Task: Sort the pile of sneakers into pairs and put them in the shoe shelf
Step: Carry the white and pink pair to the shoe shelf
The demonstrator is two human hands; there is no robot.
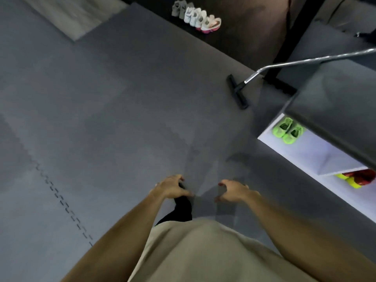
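Observation:
Several sneakers [196, 17] stand in a row on the floor far ahead: grey ones at the left, white ones in the middle, a white and pink one at the right. The white shoe shelf [317, 153] is at my right; a neon green pair [288, 130] sits in its left compartment, and a red and yellow pair [356, 178] shows partly in the compartment beside it. My left hand [173, 187] and my right hand [234, 191] hang in front of me over the floor, fingers apart, holding nothing. Both are far from the sneakers.
Grey interlocking foam mats [101, 119] cover the floor. A vacuum head [238, 91] on a metal tube [305, 61] lies near the shelf's far end. The shelf's dark top [335, 110] overhangs its compartments. A black metal frame [284, 49] stands behind it.

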